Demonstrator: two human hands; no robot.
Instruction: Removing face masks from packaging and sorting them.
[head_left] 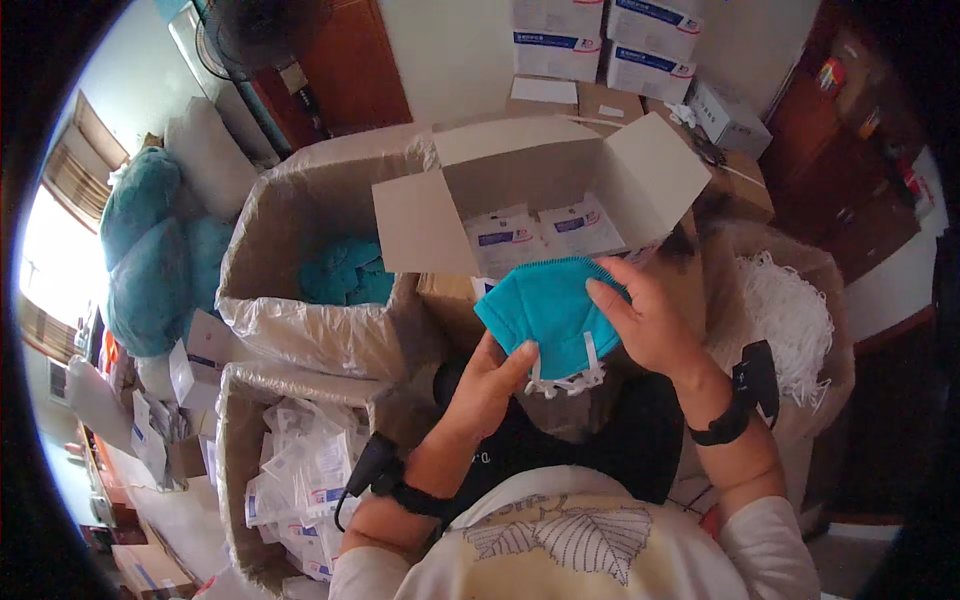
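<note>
A teal folded face mask (550, 305) with white straps is held up in front of my body. My left hand (488, 388) grips its lower left edge, thumb on the front face and fingers behind. At the upper right edge my right hand (652, 318) is closed on it, the thumb in front. Bunched white strap ends stick out along the bottom; whether several masks are stacked here I cannot tell. Just beyond the mask stands an open carton (425, 220) with its flaps spread. Flat printed packets (580, 228) lie inside it.
A plastic-lined box (300, 320) on the left holds teal masks (345, 272). Nearer, another lined box (228, 450) contains clear printed packets (305, 480). White straps (785, 325) fill a lined container at right. Stacked white cartons (555, 55) stand behind; teal-filled bags (150, 270) sit far left.
</note>
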